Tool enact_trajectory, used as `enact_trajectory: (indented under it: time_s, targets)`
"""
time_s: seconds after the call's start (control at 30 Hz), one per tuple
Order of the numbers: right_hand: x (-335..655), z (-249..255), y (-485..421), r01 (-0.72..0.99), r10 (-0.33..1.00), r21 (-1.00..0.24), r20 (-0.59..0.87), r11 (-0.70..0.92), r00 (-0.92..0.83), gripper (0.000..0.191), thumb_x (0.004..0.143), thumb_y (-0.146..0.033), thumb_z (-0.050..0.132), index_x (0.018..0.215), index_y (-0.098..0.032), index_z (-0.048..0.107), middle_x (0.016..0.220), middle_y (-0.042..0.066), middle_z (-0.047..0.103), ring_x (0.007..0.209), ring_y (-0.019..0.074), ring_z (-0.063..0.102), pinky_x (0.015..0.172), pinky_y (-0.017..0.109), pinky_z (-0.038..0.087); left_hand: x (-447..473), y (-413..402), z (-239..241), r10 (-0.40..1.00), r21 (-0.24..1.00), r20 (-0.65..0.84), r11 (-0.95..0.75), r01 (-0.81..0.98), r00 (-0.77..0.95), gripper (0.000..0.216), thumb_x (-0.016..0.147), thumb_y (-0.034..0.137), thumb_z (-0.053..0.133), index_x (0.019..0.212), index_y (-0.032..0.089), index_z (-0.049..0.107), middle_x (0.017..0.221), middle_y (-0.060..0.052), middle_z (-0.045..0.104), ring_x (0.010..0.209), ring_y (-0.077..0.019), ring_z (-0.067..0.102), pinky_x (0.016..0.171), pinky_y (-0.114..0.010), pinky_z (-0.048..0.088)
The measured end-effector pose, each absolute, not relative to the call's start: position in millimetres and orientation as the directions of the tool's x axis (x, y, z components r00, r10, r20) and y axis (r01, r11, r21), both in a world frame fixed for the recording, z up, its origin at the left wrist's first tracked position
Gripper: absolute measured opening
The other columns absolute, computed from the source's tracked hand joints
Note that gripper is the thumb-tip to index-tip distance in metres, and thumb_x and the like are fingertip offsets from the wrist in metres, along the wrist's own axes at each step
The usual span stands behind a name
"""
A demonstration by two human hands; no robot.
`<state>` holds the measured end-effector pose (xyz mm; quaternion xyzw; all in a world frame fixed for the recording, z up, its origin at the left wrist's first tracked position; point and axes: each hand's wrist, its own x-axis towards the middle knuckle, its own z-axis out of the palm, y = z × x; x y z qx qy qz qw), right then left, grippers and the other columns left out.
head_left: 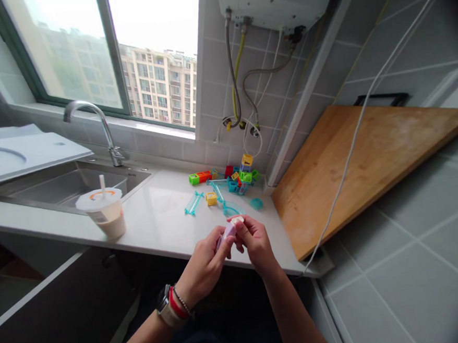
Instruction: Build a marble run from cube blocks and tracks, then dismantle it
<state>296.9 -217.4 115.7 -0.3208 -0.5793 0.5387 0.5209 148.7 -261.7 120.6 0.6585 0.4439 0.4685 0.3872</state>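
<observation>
Just over the counter's front edge, my left hand (207, 261) is closed on a pale purple toy piece (229, 231), partly hidden by the fingers. Fingers of my right hand (258, 243) pinch a small white piece (237, 220) at the upper end of the purple one; whether the two are joined I cannot tell. Beyond the hands lie a clear blue curved piece (233, 208), a yellow cube frame (211, 198) and a blue rail-like piece (194, 203). Farther back is a pile of coloured toy blocks (242, 177), beside a green-and-red row of blocks (199, 177).
At left stands a lidded drink cup with a straw (105, 214), near the sink (65, 185) and faucet (108, 133). A white panel (31, 151) lies over the sink. A large wooden board (354, 168) leans at right, with a white cable (350, 163) hanging before it.
</observation>
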Motion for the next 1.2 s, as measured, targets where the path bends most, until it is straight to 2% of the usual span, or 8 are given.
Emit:
enact_trajectory:
  time_s: [0.13,0.27,0.4,0.57,0.7,0.9,1.13,1.2]
  targets:
    - [305.4,123.2,-208.2,-0.125,0.908,-0.959,0.282,0.255,-0.31,0.047,0.093,-0.061,0.066,0.105,-0.016,0.07,0.058,-0.006,0.047,0.046,0.008,0.038,0.043,0.021,0.03,150.4,-258.2,115.4,0.96,0.955,0.225,-0.252,0.155,0.169,0.037,0.105,0.051,0.045,0.095,0.02,0.063,0.069,0.002,0.055,0.06,-0.0121,0.045,0.057,-0.023,0.036]
    - [311.3,116.9,-198.8,-0.116,0.867,-0.945,0.326,0.305,-0.376,0.042,0.094,-0.057,0.067,0.103,-0.016,0.071,0.063,-0.004,0.051,0.05,0.0081,0.04,0.047,0.022,0.033,152.6,-254.3,102.7,0.97,0.986,0.154,-0.162,0.028,0.19,0.038,0.104,0.054,0.046,0.095,0.02,0.059,0.068,0.004,0.049,0.055,-0.0096,0.038,0.049,-0.02,0.029]
    - [309.9,115.6,-193.5,-0.067,0.862,-0.932,0.356,0.357,-0.36,0.041,0.096,-0.057,0.064,0.104,-0.017,0.071,0.067,-0.002,0.057,0.053,0.0095,0.045,0.05,0.023,0.038,155.7,-249.5,98.4,0.974,0.993,0.095,-0.078,-0.087,0.207,0.041,0.101,0.058,0.05,0.09,0.02,0.054,0.067,0.004,0.048,0.052,-0.0075,0.037,0.045,-0.018,0.028]
    - [305.4,122.3,-188.0,-0.003,0.804,-0.896,0.399,0.443,-0.441,0.035,0.097,-0.048,0.065,0.116,-0.019,0.07,0.078,0.0,0.063,0.062,0.0128,0.056,0.058,0.026,0.046,155.1,-244.9,103.5,0.976,0.971,-0.009,0.06,-0.231,0.219,0.045,0.098,0.066,0.047,0.095,0.021,0.051,0.058,0.007,0.044,0.041,-0.0063,0.029,0.036,-0.017,0.022]
    - [307.9,127.6,-186.3,0.022,0.755,-0.879,0.395,0.476,-0.523,0.034,0.099,-0.045,0.065,0.125,-0.023,0.069,0.083,0.002,0.064,0.071,0.016,0.061,0.064,0.029,0.05,143.1,-244.3,109.6,0.962,0.967,0.01,0.061,-0.248,0.274,0.047,0.099,0.066,0.046,0.095,0.019,0.053,0.055,0.008,0.044,0.037,-0.0051,0.028,0.035,-0.017,0.021]
    - [318.5,141.2,-190.2,0.245,0.649,-0.653,0.495,0.716,-0.578,0.028,0.101,-0.041,0.061,0.123,-0.025,0.068,0.1,0.005,0.068,0.082,0.0188,0.061,0.077,0.032,0.051,126.2,-244.4,110.6,0.898,0.955,-0.056,0.175,-0.238,0.436,0.052,0.096,0.07,0.047,0.098,0.019,0.055,0.055,0.005,0.052,0.035,-0.0057,0.035,0.034,-0.017,0.022]
    - [326.9,146.4,-199.3,0.434,0.585,-0.392,0.51,0.811,-0.631,0.023,0.104,-0.034,0.055,0.122,-0.024,0.065,0.098,0.007,0.063,0.085,0.0216,0.061,0.08,0.032,0.05,127.7,-248.0,111.1,0.835,0.926,-0.132,0.296,-0.234,0.533,0.056,0.095,0.075,0.044,0.1,0.02,0.053,0.052,0.008,0.046,0.034,-0.0067,0.034,0.034,-0.017,0.027]
    - [329.2,145.4,-206.5,0.433,0.577,-0.385,0.481,0.815,-0.66,0.022,0.103,-0.03,0.054,0.123,-0.026,0.064,0.1,0.007,0.064,0.088,0.0223,0.063,0.081,0.032,0.052,125.1,-250.0,105.3,0.788,0.917,-0.151,0.337,-0.213,0.597,0.062,0.093,0.08,0.039,0.101,0.021,0.054,0.049,0.009,0.043,0.032,-0.008,0.033,0.033,-0.019,0.027]
